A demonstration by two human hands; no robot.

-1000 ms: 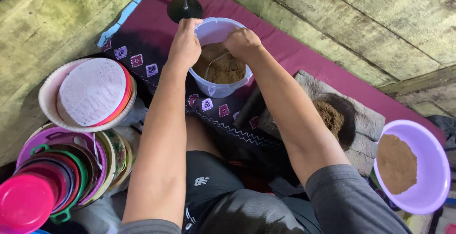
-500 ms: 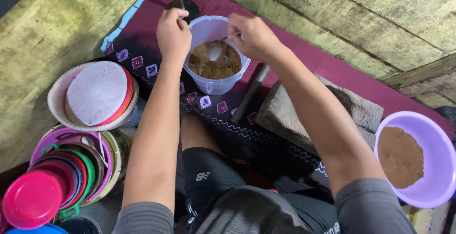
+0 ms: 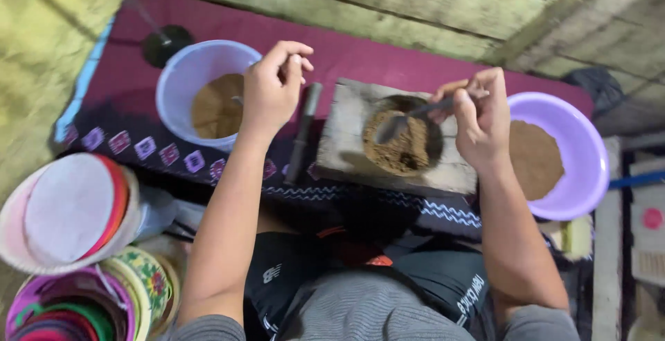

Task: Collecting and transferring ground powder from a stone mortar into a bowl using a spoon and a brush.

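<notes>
A grey metal spoon [image 3: 415, 116] is gripped by its handle in the closed fingers of the right hand [image 3: 481, 123], and its bowl is held over the brown, coarse powder [image 3: 398, 148] that fills the round hollow of a weathered wooden block [image 3: 339, 140]. The left hand [image 3: 271, 92] is raised between that block and a pale blue plastic tub [image 3: 181, 81]; its fingers are curled loosely together and nothing can be seen held in them. The tub is seen to hold more brown powder, low down inside it. As far as can be judged, the hollow has been well filled, while powder remains in the tub and a flat layer lies in the lilac plastic basin [image 3: 585, 154] just to the right of the block, so the work looks partly done. A dark, slim rod [image 3: 303, 133] lies on the maroon patterned cloth [image 3: 388, 43] between tub and block, just beside the block's left edge. Little free room is left at the sides: the basin nearly touches the right wrist, and the tub stands close to the left forearm. More open cloth is found behind the block, toward the wooden plank wall [image 3: 415, 2]. A stack of coloured plastic lids and plates [image 3: 76, 244] is crowded at the lower left, well apart from the hands.
</notes>
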